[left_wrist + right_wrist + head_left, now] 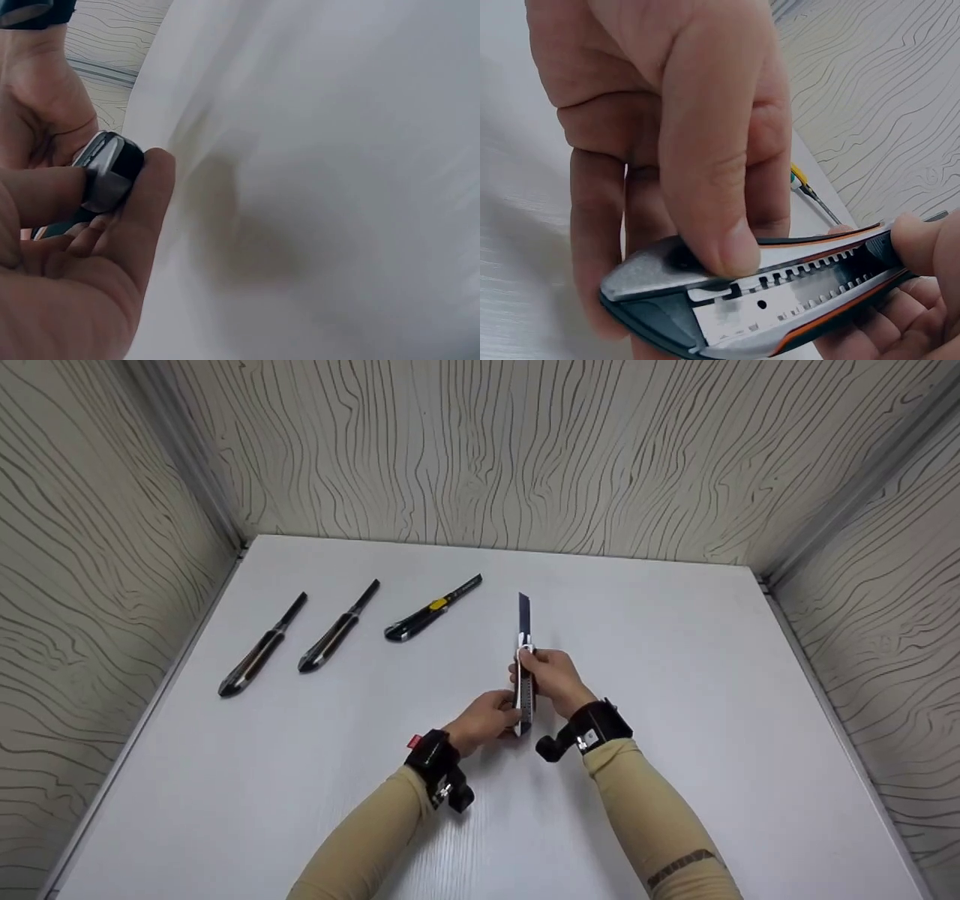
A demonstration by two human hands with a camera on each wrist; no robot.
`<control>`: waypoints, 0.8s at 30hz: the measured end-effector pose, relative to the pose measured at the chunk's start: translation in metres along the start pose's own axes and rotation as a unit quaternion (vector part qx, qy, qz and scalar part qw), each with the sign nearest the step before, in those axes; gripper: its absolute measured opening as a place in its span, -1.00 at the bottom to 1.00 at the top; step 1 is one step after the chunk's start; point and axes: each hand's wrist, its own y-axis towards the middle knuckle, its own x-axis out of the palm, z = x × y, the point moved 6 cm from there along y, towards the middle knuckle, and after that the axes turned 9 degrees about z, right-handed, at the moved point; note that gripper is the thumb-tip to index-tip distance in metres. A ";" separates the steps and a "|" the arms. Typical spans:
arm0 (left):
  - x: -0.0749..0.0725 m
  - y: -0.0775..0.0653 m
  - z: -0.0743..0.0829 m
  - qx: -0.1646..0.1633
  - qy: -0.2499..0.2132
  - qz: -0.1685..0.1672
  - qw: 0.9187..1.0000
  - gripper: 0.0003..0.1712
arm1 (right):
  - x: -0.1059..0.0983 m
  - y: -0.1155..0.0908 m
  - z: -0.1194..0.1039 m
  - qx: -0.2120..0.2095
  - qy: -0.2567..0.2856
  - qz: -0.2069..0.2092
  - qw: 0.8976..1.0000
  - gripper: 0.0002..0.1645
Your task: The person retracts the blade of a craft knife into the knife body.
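Note:
A utility knife (526, 701) with a silver body and orange and black trim is held between both hands, its blade (524, 615) extended toward the far side. At the tail end, my left hand (482, 720) pinches the body between thumb and fingers. My right hand (559, 679) grips it nearer the blade, with the thumb over the slider. In the right wrist view, the slotted channel (761, 304) faces the camera, and the left thumb (739, 247) presses the body's edge. The left wrist view shows only the tail end (109, 169); the rest is hidden by fingers.
To the left on the white table (300, 780) lie a dark knife with a yellow slider (438, 604) and two more knives, one in the middle (330, 641) and one at the far left (253, 661). Wood-patterned panels (480, 457) border the table.

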 end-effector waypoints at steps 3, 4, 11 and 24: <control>0.001 0.002 -0.001 0.004 0.004 -0.002 1.000 -0.70 | -0.001 0.001 0.001 -0.001 0.000 0.002 1.000 -0.55; 0.001 0.002 0.000 0.007 0.008 -0.001 1.000 -0.71 | -0.001 0.001 0.001 -0.002 0.001 0.001 1.000 -0.55; 0.001 0.003 0.000 0.017 0.005 0.010 1.000 -0.71 | 0.000 -0.001 -0.003 -0.016 0.001 -0.008 1.000 -0.57; -0.001 0.003 -0.001 0.017 0.008 0.013 1.000 -0.68 | 0.000 -0.003 -0.005 -0.009 -0.012 0.007 1.000 -0.60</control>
